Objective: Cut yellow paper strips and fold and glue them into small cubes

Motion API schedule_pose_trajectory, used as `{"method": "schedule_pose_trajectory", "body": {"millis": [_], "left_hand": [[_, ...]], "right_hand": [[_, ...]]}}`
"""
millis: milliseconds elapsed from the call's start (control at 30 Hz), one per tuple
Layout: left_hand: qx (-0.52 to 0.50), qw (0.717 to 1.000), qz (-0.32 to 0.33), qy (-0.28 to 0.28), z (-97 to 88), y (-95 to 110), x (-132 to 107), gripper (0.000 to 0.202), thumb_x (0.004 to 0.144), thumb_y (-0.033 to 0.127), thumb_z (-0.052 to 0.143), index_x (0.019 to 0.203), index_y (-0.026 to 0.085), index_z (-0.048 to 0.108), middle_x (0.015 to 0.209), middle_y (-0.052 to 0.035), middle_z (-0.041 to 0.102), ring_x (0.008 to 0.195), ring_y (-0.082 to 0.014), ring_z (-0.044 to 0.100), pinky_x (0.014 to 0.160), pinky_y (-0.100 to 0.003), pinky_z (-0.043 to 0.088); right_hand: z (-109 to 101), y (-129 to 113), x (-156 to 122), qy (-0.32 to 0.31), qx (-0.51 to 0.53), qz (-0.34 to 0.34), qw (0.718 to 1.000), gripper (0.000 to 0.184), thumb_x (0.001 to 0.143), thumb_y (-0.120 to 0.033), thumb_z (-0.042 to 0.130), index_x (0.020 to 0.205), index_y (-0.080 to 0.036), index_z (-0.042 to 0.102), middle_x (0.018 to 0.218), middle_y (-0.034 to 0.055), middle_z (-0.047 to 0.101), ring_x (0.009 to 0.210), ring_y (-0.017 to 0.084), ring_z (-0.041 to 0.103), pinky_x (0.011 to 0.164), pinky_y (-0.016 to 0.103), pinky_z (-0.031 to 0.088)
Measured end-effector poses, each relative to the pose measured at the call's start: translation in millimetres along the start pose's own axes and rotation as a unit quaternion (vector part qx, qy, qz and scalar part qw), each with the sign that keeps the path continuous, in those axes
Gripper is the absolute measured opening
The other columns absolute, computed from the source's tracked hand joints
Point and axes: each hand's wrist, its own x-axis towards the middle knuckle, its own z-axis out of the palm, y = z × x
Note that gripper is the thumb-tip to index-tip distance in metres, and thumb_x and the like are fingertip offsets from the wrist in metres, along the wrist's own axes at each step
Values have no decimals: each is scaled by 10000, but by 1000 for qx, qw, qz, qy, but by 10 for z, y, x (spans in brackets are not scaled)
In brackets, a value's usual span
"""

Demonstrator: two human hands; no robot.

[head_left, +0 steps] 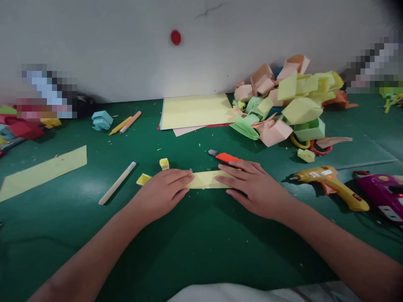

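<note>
A narrow yellow paper strip (205, 180) lies crosswise on the green table in front of me. My left hand (165, 187) rests flat over its left end, fingers stretched out. On the right end lie the spread fingers of my right hand (252, 187). Just beyond my right fingers is an orange utility knife (227, 157), its blade pointing left. Two small folded yellow paper pieces, one upright (164, 163) and one tilted (143, 179), sit beside my left hand. The strip's ends are hidden under my hands.
Folded paper shapes (302, 110) pile up at the back right, over scissors (321, 149). A yellow glue gun (330, 182) and a purple tool (380, 193) lie right. Paper sheets (197, 111) are stacked near the wall. Left are a rolled stick (117, 183) and a paper strip (47, 172).
</note>
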Motion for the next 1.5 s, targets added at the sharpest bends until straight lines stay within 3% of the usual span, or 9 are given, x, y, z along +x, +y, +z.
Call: {"method": "schedule_pose_trajectory", "body": {"millis": [200, 367, 467, 667, 733, 933, 1067, 1300, 1500], "left_hand": [[22, 999, -24, 15, 25, 39, 29, 367, 1023, 289, 415, 1292, 185, 642, 1296, -89, 683, 1137, -251, 664, 992, -457, 543], [22, 998, -40, 50, 49, 62, 53, 368, 1026, 272, 395, 1273, 161, 643, 1231, -100, 711, 1070, -255, 681, 938, -445, 555], [27, 997, -39, 66, 78, 66, 72, 358, 1019, 257, 411, 1266, 135, 640, 1195, -108, 721, 1043, -263, 681, 915, -440, 554], [21, 995, -41, 84, 112, 60, 86, 345, 1019, 253, 415, 1248, 133, 644, 1168, -113, 724, 1027, -258, 676, 911, -428, 550], [13, 996, -41, 84, 114, 57, 78, 341, 1018, 251, 420, 1246, 128, 643, 1170, -111, 723, 1030, -259, 670, 913, -428, 548], [-16, 996, -49, 78, 108, 58, 55, 336, 1019, 246, 425, 1259, 136, 634, 1198, -99, 713, 1061, -247, 657, 931, -420, 540], [-24, 995, -61, 73, 101, 60, 55, 341, 1021, 251, 418, 1262, 144, 636, 1201, -103, 712, 1071, -244, 656, 932, -416, 540], [-25, 994, -67, 78, 105, 47, 62, 344, 1019, 255, 419, 1260, 149, 639, 1185, -102, 716, 1064, -236, 663, 935, -398, 542], [-35, 993, -82, 76, 107, 35, 66, 345, 1013, 265, 430, 1262, 159, 644, 1190, -97, 715, 1077, -231, 657, 948, -391, 539]], "right_hand": [[-14, -29, 9, 50, 15, 13, 999, 389, 998, -265, 476, 1375, -262, 572, 1528, 61, 494, 1368, 306, 450, 1036, 547, 436], [-46, -194, 11, 108, 20, -30, 994, 359, 980, -230, 520, 1324, -261, 618, 1526, 27, 498, 1344, 307, 438, 1061, 528, 395], [14, -357, 74, 108, 4, -37, 993, 304, 986, -235, 522, 1245, -286, 672, 1473, -25, 558, 1264, 309, 463, 1023, 517, 397], [158, -567, 231, 102, -46, 17, 994, 248, 1003, -266, 505, 1084, -283, 739, 1417, -37, 603, 1182, 301, 453, 968, 486, 393], [174, -585, 239, 98, -21, 25, 995, 252, 1008, -282, 503, 1066, -301, 747, 1395, -37, 614, 1158, 290, 454, 959, 478, 394], [171, -579, 200, 44, 64, 30, 997, 307, 1018, -315, 482, 1235, -358, 695, 1390, 13, 593, 1169, 277, 450, 984, 485, 381], [166, -526, 183, 66, 54, 45, 995, 276, 998, -334, 528, 1191, -376, 720, 1357, 15, 609, 1164, 293, 440, 982, 512, 363], [182, -395, 171, 129, 48, 56, 989, 204, 971, -294, 585, 1020, -314, 782, 1193, 22, 694, 1115, 274, 473, 946, 457, 375], [213, -508, 257, 172, 26, 85, 981, 137, 919, -362, 673, 851, -294, 772, 1119, -13, 721, 1075, 256, 509, 946, 476, 290]]}}
